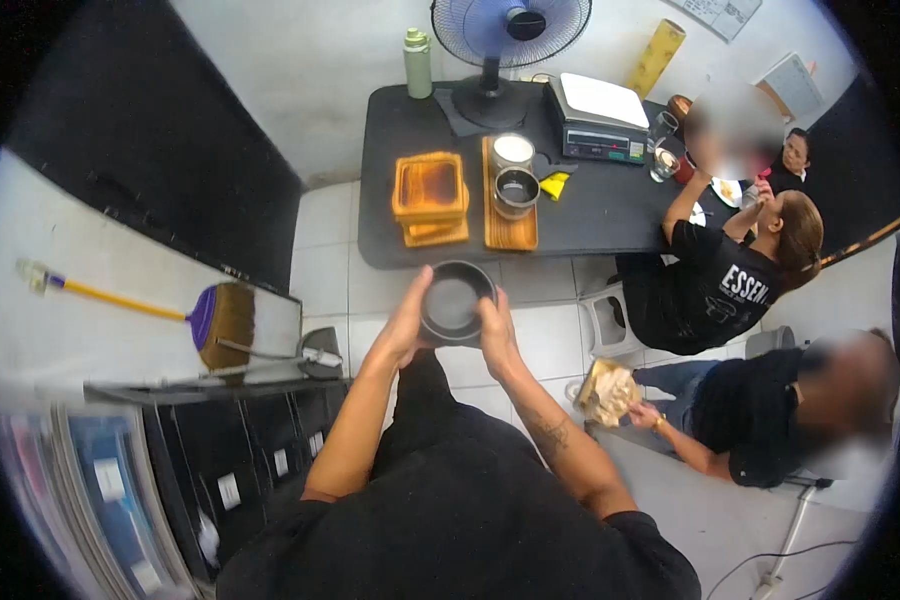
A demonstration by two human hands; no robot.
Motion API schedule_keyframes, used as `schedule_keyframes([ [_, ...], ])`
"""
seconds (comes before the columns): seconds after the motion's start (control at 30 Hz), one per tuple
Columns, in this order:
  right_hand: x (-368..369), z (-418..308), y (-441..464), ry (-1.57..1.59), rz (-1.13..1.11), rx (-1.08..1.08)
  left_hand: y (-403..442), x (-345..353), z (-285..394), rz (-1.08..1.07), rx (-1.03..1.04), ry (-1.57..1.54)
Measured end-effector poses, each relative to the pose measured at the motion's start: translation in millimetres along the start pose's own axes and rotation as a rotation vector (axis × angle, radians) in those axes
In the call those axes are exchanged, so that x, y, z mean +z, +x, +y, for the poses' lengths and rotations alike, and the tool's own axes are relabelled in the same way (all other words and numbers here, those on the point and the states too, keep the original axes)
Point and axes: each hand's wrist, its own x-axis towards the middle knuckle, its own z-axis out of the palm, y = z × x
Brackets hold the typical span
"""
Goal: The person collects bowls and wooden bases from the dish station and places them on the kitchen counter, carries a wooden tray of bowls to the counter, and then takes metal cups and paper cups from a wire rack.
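Note:
A dark round bowl (456,302) is held between my two hands, in front of the near edge of the black table (590,205). My left hand (407,322) grips its left side, and my right hand (499,335) grips the right side with the thumb at the rim. The inside of the bowl is visible and looks bare. Just beyond it, on the table, lies a stack of square wooden trays (429,190). Beside that stack, a long wooden tray (511,234) carries a pale-topped bowl (513,150) and a dark-topped bowl (516,194).
A fan (490,80), a green bottle (418,65) and a weighing scale (602,130) stand along the table's back. One person (730,285) sits eating at the right; another (750,410) holds a plate of food (609,392). A broom (220,318) and dustpan (320,352) are at left.

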Motion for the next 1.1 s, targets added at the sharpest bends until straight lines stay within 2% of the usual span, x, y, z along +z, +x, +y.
schedule_keyframes([
  [0.07,29,-14,65,-0.072,0.021,-0.034,53,-22,44,-0.06,0.044,-0.002],
  [0.13,52,-23,131,-0.191,0.085,-0.081,104,-43,79,0.017,0.214,0.037],
  [0.17,63,-35,153,-0.223,0.092,-0.05,126,-57,101,0.013,0.073,0.009],
  [0.2,74,-52,177,-0.253,0.1,-0.04,143,-66,121,-0.003,0.021,-0.01],
  [0.3,88,-47,256,-0.388,0.13,-0.018,246,-114,124,-0.019,0.196,0.074],
  [0.4,94,-44,299,-0.609,0.198,-0.029,278,-122,140,0.007,0.148,0.129],
  [0.47,95,-47,311,-0.626,0.184,0.045,282,-116,148,0.082,0.044,0.229],
  [0.5,97,-59,308,-0.634,0.182,0.035,284,-111,152,0.185,0.124,0.368],
  [0.53,99,-68,309,-0.64,0.178,0.025,279,-107,167,0.186,0.114,0.362],
  [0.6,86,-51,317,-0.691,0.112,0.108,263,-102,191,0.131,0.113,0.582],
  [0.63,87,-69,308,-0.72,0.099,0.074,280,-110,166,0.167,0.251,0.547],
  [0.67,87,-83,306,-0.75,0.087,0.031,281,-111,165,0.168,0.25,0.547],
  [0.7,82,-87,309,-0.741,0.014,0.155,281,-112,165,0.126,0.211,0.473],
  [0.73,78,-86,311,-0.74,0.015,0.159,278,-110,167,0.084,0.168,0.399],
  [0.8,68,-75,315,-0.485,0.038,0.192,272,-106,171,0.115,0.203,0.437],
  [0.87,52,-46,327,-0.411,-0.036,0.191,264,-102,182,0.181,0.286,0.514],
  [0.9,52,-40,329,-0.205,-0.024,0.237,294,-127,144,0.181,0.306,0.472],
  [0.93,50,-35,332,0.001,-0.013,0.279,295,-130,145,0.182,0.306,0.475],
  [1.0,43,-14,343,0.026,-0.052,0.318,294,-133,148,0.354,0.043,0.039],
  [1.07,50,-15,353,0.227,-0.047,0.391,309,-145,140,0.499,-0.014,-0.07],
  [1.1,53,-25,356,0.238,0.006,0.471,319,-153,137,0.503,-0.044,-0.068],
])
